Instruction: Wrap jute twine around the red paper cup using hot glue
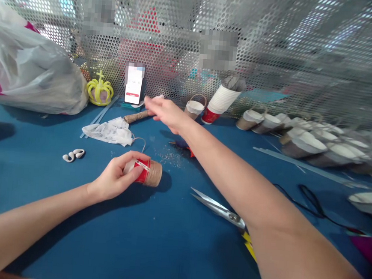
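My left hand [118, 175] is wrapped around a red paper cup [142, 170] lying on its side, its far end covered in brown twine. My right hand [165, 112] reaches far forward with fingers stretched out, holding nothing that I can see. Under and beside its fingers lies a brown twine-like roll [136, 117]. Left of that roll is a crumpled piece of white lacy fabric [109, 131]. A glue gun [181, 144] with a dark body is partly hidden below my right forearm. Large scissors [221, 210] with yellow handles lie partly beneath the same arm.
A phone [134, 86] leans against the perforated metal screen [181, 40]. Stacked cups [223, 99] and a small handled basket [195, 108] stand behind my right hand. Several twine baskets [304, 142], clear glue sticks [309, 167] and a black cable [310, 201] occupy the right; a plastic bag [33, 67], the left.
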A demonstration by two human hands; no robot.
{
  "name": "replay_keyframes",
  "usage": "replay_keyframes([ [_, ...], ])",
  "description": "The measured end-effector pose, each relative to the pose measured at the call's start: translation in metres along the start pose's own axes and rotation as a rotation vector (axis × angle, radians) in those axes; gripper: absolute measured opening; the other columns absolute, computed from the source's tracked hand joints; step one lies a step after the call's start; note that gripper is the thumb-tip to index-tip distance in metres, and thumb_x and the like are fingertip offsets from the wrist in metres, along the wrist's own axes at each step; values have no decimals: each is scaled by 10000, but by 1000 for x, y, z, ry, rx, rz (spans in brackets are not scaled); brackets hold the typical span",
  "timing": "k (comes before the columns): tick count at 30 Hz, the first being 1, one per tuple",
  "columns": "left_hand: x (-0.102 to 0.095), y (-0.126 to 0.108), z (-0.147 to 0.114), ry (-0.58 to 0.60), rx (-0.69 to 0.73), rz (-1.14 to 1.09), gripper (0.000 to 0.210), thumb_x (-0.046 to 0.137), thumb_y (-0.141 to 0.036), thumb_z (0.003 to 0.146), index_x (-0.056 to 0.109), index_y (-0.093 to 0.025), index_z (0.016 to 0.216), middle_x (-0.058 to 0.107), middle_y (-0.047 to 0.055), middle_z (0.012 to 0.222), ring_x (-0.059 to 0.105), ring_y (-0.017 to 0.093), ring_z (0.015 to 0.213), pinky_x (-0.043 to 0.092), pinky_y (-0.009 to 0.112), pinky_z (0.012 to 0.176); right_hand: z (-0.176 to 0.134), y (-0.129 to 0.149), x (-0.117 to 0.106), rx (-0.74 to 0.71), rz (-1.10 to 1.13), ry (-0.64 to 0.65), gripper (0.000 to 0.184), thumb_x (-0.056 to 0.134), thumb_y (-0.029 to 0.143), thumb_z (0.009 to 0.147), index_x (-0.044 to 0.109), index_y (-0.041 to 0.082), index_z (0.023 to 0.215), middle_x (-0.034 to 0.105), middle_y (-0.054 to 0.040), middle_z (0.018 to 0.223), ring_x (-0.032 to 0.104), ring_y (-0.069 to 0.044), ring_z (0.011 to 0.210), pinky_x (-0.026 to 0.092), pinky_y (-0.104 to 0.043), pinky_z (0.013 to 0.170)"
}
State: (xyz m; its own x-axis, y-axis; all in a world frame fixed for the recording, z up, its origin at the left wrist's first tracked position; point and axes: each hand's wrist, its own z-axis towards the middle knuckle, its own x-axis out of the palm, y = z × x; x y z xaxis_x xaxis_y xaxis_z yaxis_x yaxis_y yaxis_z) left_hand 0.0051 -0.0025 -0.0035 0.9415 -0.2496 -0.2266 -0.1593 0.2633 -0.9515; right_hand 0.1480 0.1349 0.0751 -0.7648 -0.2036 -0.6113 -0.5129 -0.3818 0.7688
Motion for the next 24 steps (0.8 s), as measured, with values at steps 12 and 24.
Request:
replay_keyframes([
  [12, 1, -7, 1, -88, -88, -146, 264, 547, -327, 815, 613, -159, 1008, 651, 23, 827, 547, 93, 623, 455, 176, 572, -121, -1, -8, 139, 5, 363, 424, 594, 396, 790, 549, 147, 1130, 640, -102, 1039, 627, -179, 858, 501, -308, 732],
  [24, 3, -5, 6, -71, -191, -22, 249, 521, -371, 799, 620, -142, 812, 620, 11, 697, 529, 104, 587, 430, 193, 531, -131, -25, -15, 225, -210, 96, 318, 520, 384, 836, 586, 160, 1051, 674, -93, 982, 641, -186, 850, 511, -330, 768],
])
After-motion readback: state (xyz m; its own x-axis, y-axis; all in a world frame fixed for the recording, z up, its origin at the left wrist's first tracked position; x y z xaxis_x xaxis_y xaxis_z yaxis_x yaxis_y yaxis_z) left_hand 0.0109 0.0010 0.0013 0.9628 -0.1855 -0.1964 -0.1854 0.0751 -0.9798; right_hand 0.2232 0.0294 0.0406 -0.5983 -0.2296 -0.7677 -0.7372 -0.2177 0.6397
